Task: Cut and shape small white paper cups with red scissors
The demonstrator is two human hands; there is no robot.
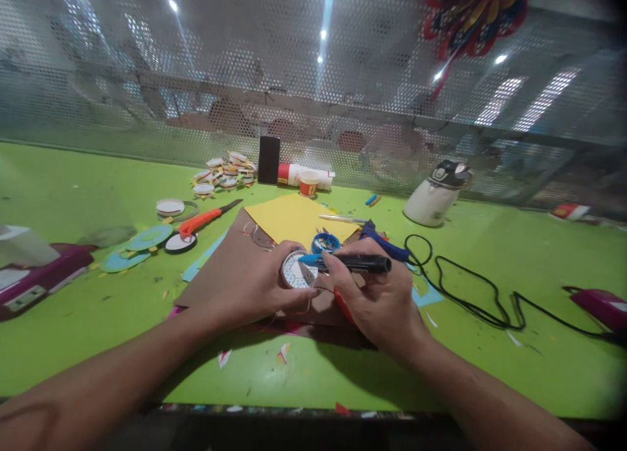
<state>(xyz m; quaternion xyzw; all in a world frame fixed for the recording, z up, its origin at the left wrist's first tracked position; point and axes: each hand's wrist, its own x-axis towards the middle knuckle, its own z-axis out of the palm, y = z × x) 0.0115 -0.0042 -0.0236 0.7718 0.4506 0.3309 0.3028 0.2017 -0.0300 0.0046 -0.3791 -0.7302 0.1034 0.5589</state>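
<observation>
Two hands, one marker and one patterned disc in the fingers
Beyond them: one yellow sheet, one dark slab, one standing cup, one jug. Left of them: one orange-handled tool; white heap too overlapped to count.

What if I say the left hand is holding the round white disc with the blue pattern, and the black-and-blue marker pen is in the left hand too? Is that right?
Not quite: the head view shows the black-and-blue marker pen in the right hand. The left hand does hold the round white disc with the blue pattern.
</observation>
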